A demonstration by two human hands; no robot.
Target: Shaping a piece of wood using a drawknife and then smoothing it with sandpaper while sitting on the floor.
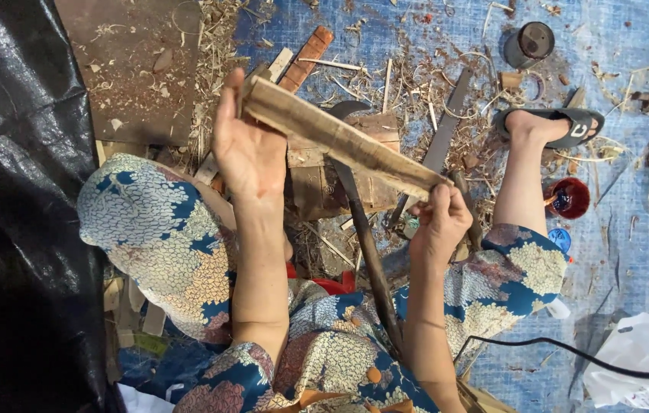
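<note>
Bamboo slat held at both ends over the knees

Blue tarpaulin point(630, 252) underfoot, strewn with shavings and offcuts; black plastic sheet point(11, 191) along one side. Patterned blue-and-cream trousers point(164, 245) on bent knees, one sandalled foot point(550, 126) planted out ahead.

Held up across the middle of the view, clear of the floor: a long split bamboo slat point(339, 138), pale and fibrous, running from upper left down to lower right. Judged light for its length, stiff along the grain yet likely to split or splinter at the edges; dry, rough surface, so hardly slippery. Best taken near the two ends, flat faces pinched, palms kept off the raw edges.

Left hand point(248, 145) raised, palm toward the camera, fingers wrapped behind the upper end, thumb along its side: grip closed on the slat. Left forearm nearly upright, elbow down by the lap. Right hand point(440, 222) lower, knuckles up, grip closed round the lower end; a dark handle seems tucked in the same fist, hard to tell for sure. Right forearm rising steeply from the lap.

Below the slat, a dark curved blade point(366, 245) slanting toward the lap, and a worn wooden block point(339, 176). Smaller still: a red cup point(569, 197), a round dark tin point(531, 42).
</note>
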